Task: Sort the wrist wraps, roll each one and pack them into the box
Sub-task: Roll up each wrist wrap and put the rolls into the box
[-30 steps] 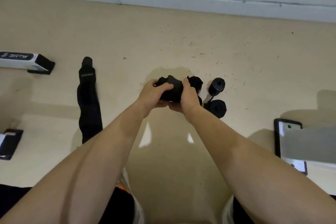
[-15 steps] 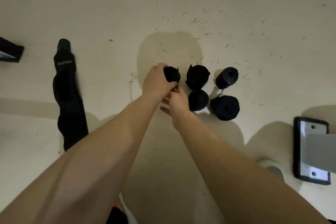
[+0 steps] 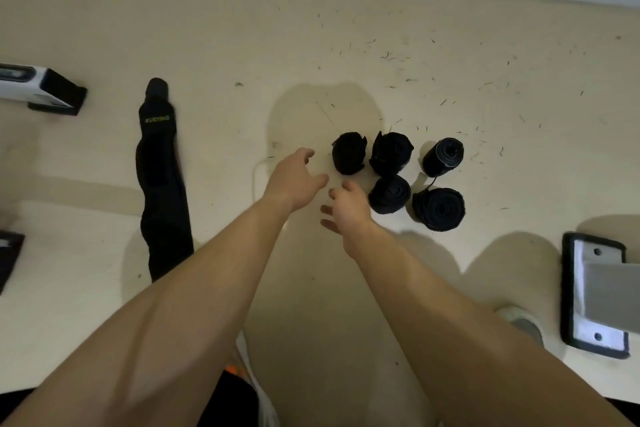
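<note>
Head view: left hand [image 3: 294, 177] and right hand [image 3: 346, 208] are loosely open and empty at centre frame, just beside five rolled wrist wraps [image 3: 391, 152]. An unrolled wrist wrap [image 3: 161, 184] lies flat left of centre. Likely next: grip one end, roll tight, keep edges aligned.

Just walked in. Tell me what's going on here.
A person is sorting black wrist wraps. Five rolled wraps stand clustered together; the left hand and right hand hover open beside them, holding nothing. One unrolled wrap lies flat off to the left. A white and black box sits further left; whether anything is packed in it cannot be seen.
</note>
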